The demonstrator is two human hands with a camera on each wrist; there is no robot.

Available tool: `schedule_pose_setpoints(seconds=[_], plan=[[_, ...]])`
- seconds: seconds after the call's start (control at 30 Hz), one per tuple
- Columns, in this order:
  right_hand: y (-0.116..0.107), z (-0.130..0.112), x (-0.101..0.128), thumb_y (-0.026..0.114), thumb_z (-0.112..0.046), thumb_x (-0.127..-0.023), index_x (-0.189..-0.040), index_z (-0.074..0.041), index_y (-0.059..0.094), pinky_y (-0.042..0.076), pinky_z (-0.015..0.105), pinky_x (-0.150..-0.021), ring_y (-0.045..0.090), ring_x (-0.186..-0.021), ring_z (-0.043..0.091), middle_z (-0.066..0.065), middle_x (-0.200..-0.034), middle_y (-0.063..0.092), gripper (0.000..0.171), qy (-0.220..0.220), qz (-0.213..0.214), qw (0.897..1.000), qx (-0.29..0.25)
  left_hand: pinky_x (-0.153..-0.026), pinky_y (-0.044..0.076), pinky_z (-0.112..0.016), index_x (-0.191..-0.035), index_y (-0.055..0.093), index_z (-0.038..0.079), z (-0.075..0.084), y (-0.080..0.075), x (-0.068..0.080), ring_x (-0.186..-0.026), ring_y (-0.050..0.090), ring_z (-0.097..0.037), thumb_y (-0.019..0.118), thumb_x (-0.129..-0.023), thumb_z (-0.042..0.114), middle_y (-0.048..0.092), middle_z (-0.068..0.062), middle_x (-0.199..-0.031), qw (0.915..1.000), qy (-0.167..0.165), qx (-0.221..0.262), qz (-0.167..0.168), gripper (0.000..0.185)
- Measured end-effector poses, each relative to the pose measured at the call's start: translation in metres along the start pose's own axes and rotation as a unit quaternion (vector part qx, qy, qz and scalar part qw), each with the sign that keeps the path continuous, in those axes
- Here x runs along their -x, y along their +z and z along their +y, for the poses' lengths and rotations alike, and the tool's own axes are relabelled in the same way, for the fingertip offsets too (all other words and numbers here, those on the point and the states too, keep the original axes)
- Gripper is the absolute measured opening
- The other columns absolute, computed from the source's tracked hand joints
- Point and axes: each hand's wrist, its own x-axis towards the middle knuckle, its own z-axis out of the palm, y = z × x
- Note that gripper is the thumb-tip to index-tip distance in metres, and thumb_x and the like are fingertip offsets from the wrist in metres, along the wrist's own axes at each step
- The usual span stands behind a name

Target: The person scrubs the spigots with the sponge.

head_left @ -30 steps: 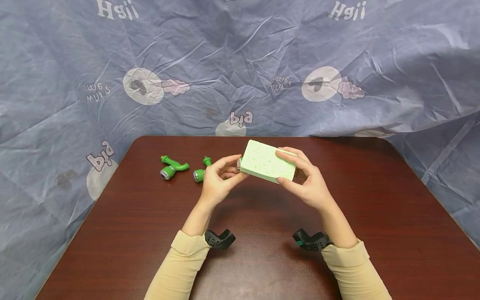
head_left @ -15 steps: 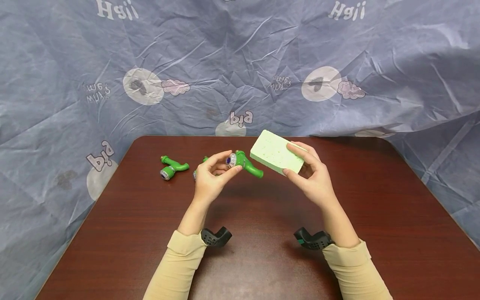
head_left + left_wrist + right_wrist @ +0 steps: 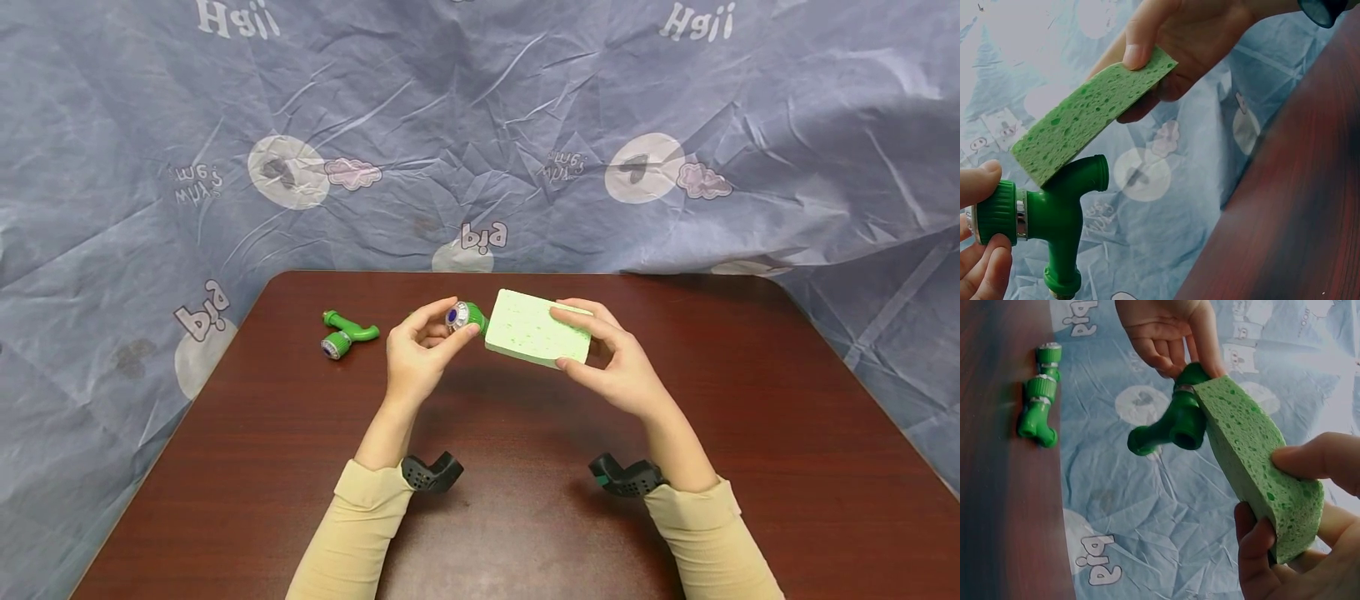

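My left hand (image 3: 459, 320) pinches the ringed knob end of a green plastic tap (image 3: 467, 316), held in the air above the table. My right hand (image 3: 558, 337) grips a pale green sponge (image 3: 534, 337) by its right end, thumb below and fingers on top. The sponge's left edge touches the tap's body. In the left wrist view the sponge (image 3: 1085, 119) rests on the tap (image 3: 1054, 212) near its spout. From the right wrist, the sponge (image 3: 1254, 456) presses against the tap (image 3: 1175, 425), whose knob the left fingers (image 3: 1166, 337) hold.
Another green tap (image 3: 347, 337) lies on the dark brown table (image 3: 750, 433) at the back left, and a further one (image 3: 1038, 409) shows in the right wrist view. A crumpled blue printed sheet (image 3: 480, 125) hangs behind. Black wrist cameras (image 3: 431, 475) sit on both forearms.
The sponge covered the tap, lifted away up and to the right half a second ago, and has now come back down against it. The left hand stayed nearly still.
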Motion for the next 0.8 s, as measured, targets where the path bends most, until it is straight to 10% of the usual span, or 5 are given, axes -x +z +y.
schedule_pose_setpoints(seconds=[0.33,0.8], plan=[[-0.019,0.0,0.002,0.065,0.018,-0.075,-0.128,0.007,0.052,0.051,0.018,-0.069,0.058,-0.091,0.015,0.015,-0.134,0.041,0.056,-0.001,0.016,1.0,0.015,-0.062,0.051,-0.024,-0.116,0.061,-0.008,-0.002,-0.005,-0.002,-0.069,0.057,-0.017,0.071,-0.08,-0.004,0.062,-0.024,-0.093,0.9994,0.012,0.007,-0.033,0.038],[-0.007,0.001,-0.001,0.065,0.017,-0.076,-0.128,0.005,0.053,0.051,0.018,-0.067,0.056,-0.091,0.016,0.013,-0.134,0.042,0.055,0.031,0.084,0.996,-0.014,-0.072,0.055,-0.04,-0.116,0.06,-0.009,-0.004,-0.006,0.001,-0.081,0.062,-0.028,0.068,-0.081,-0.007,0.058,-0.021,-0.115,0.9815,0.073,-0.001,-0.177,0.037]])
